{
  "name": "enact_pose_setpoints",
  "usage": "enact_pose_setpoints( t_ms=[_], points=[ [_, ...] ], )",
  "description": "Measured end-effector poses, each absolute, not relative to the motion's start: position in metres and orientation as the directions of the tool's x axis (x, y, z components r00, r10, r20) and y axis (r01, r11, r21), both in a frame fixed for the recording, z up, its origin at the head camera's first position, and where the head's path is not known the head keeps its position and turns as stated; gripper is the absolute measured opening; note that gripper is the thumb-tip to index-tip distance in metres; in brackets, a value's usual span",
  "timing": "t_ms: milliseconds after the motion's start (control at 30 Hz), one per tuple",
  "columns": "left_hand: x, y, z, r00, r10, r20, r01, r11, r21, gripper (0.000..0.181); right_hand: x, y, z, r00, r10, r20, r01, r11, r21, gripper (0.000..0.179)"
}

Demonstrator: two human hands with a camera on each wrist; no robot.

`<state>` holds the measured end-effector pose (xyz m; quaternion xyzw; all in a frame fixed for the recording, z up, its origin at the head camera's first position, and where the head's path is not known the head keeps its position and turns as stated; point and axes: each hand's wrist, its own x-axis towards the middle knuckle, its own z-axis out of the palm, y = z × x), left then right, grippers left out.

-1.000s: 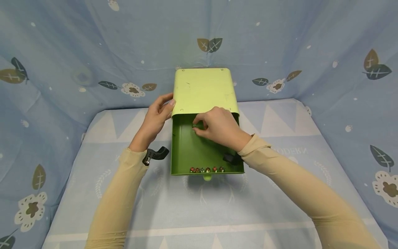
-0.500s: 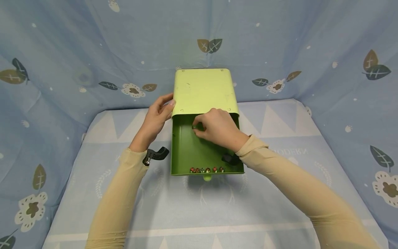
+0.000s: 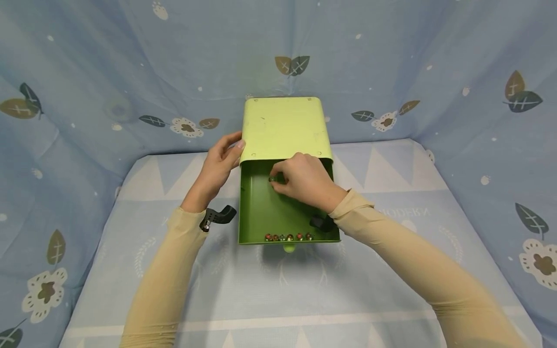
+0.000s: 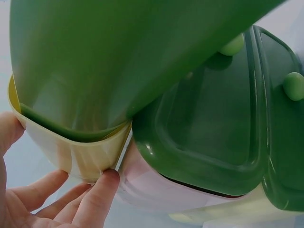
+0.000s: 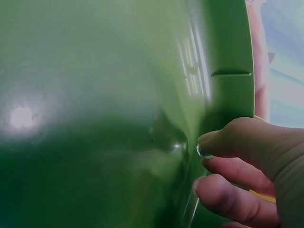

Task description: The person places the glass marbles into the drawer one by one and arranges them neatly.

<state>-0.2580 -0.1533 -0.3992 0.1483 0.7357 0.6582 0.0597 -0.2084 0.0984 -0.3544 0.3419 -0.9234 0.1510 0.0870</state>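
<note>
A dark green drawer (image 3: 261, 212) stands pulled out of a yellow-green cabinet casing (image 3: 285, 126). Inside it, my right hand (image 3: 304, 180) pinches a small glass marble (image 5: 203, 152) between thumb and fingertips, near the drawer's back left. Several red and greenish marbles (image 3: 290, 238) lie in a row along the drawer's front wall. My left hand (image 3: 217, 162) rests against the casing's left side. In the left wrist view its extended fingers (image 4: 40, 190) press on the casing's side, the thumb by the rim. My right hand covers part of the drawer floor.
Other green drawer fronts (image 4: 204, 114) with light green knobs (image 4: 295, 86) show below the open drawer, in pink and yellowish casings. The cabinet stands on a patterned pale blue table cover (image 3: 270, 295). A blue leaf-print curtain (image 3: 204, 58) hangs behind and at both sides.
My right hand has shifted very slightly towards the drawer's front with the marble in its fingertips. My left hand and the row of marbles have stayed put.
</note>
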Motion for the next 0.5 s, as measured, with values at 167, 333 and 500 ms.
enact_pose_setpoints(
  t_ms=[167,333,500],
  points=[
    [-0.2586,-0.1541,-0.4006,-0.948,0.300,0.108,0.138,0.080,0.987,0.064,-0.2089,0.0975,-0.3565,-0.760,-0.601,0.247,-0.648,0.728,-0.223,0.010],
    [-0.2598,-0.1538,-0.4010,-0.947,0.301,0.114,0.142,0.073,0.987,0.064,-0.2087,0.0975,-0.3579,-0.766,-0.598,0.236,-0.641,0.734,-0.222,0.010],
    [-0.2594,-0.1544,-0.4011,-0.946,0.301,0.118,0.147,0.078,0.986,0.064,-0.2089,0.0962,-0.3591,-0.771,-0.593,0.234,-0.636,0.740,-0.221,0.010]
  ],
)
